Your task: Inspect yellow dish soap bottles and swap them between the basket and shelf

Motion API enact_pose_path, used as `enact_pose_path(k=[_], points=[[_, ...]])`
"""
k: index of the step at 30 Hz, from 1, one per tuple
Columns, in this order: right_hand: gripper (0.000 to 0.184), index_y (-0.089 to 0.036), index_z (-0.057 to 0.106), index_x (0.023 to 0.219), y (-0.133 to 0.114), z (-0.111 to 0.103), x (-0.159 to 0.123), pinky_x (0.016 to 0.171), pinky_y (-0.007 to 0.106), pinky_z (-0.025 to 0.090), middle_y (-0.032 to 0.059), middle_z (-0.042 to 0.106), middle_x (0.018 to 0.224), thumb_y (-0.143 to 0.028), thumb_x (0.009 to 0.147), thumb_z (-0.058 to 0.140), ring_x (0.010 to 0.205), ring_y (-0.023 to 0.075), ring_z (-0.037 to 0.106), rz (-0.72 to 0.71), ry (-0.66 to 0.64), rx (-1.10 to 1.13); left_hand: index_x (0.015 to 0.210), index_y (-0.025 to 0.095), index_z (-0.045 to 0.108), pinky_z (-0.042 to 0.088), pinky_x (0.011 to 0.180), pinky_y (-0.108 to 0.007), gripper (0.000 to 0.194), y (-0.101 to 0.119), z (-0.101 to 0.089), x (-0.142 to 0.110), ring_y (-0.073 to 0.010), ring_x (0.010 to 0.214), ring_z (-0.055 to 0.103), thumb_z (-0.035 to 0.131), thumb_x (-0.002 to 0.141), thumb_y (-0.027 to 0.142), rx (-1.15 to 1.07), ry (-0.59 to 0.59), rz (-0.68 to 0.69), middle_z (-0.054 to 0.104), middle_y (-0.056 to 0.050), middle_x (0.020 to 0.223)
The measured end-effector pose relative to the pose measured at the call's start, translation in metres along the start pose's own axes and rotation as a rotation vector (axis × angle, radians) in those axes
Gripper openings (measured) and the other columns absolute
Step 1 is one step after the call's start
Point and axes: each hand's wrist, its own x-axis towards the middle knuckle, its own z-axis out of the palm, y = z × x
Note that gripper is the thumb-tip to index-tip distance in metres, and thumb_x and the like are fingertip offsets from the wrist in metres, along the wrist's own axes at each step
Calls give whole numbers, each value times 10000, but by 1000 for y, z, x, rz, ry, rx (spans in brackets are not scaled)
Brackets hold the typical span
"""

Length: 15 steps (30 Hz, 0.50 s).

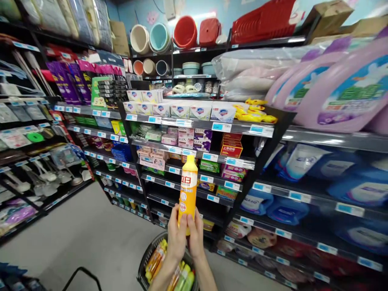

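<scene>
The left hand (176, 236) and the right hand (197, 235) came together around the lower part of a yellow bottle (188, 186). Their fingers were partly closed on it, one hand at each side, with the thumbs laid side by side across its front; how far the other fingers wrapped behind it could not be told. The bottle stood nearly upright between the hands, most of its body, its label and its yellow cap rising above the fingertips, and its base just below the thumbs.

Below the fingers and wrists was a dark basket (142, 264), partly hidden by the forearms. Yellow-orange bottles (157, 258) lay in it to the left of the wrists, and green bottles (184, 279) showed between the forearms.

Beyond the fingers, well apart from them, stood a dark shelf unit. Higher than the fingers, it held LUX boxes (194, 139), a row of white soap boxes (222, 111) and, to the right, yellow packets (254, 113). Large purple jugs (348, 89) stood far to the right and above, and blue packages (287, 210) sat lower, to the right of the fingers.
</scene>
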Motion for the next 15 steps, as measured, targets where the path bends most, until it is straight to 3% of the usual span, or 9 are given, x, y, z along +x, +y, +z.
enact_pose_path(k=[4,9,15], points=[[434,-208,617,1293,-42,-4,-12,964,386,540,117,656,1314,-463,943,592,1127,259,661,6,-161,180,1222,187,534,550,867,-369,422,6,13,-28,-267,1063,647,597,913,466,71,19,154,633,-127,1199],[365,-211,631,1211,-65,-18,-22,823,365,593,104,733,1120,-450,938,597,979,239,709,-9,-34,288,1303,213,486,494,1003,-437,413,5,24,-58,-279,1185,583,550,942,403,88,-85,224,571,-128,1275],[365,-169,670,1064,-74,-48,-27,774,354,599,108,745,1009,-497,934,578,919,240,719,-63,78,270,1533,248,303,317,1201,-514,637,-10,35,-85,-318,1482,317,553,955,347,67,-313,209,346,-138,1584]])
